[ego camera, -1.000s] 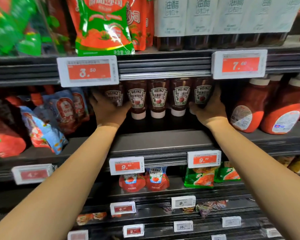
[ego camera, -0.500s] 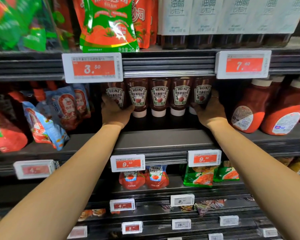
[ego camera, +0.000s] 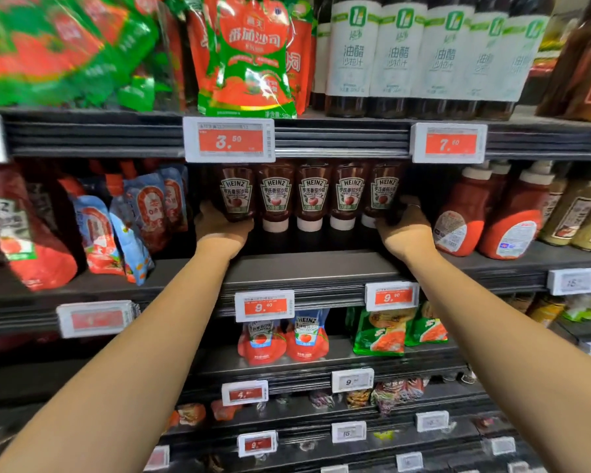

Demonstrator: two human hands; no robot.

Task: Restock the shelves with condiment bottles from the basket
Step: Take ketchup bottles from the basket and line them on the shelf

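Both hands have closed inward since the earlier frame: left hand [ego camera: 223, 227] and right hand [ego camera: 405, 224] grip the end bottles of the row of dark-red upside-down plastic ketchup bottles [ego camera: 309, 196] at frame centre. Smooth and squeezable, probably fairly heavy, they are best held at the labelled waist.

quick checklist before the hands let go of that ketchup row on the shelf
1. Five upside-down dark red Heinz ketchup bottles side by side, labels forward: ok.
2. Left hand holds the leftmost bottle: ok.
3. Right hand holds the rightmost bottle: ok.
4. The three middle white caps sit on the dark metal shelf: ok; end caps hidden by the hands: cannot tell.
5. Gap to the red squeeze bottles with white caps on the right: ok.
6. Basket stock left: cannot tell, not in view.
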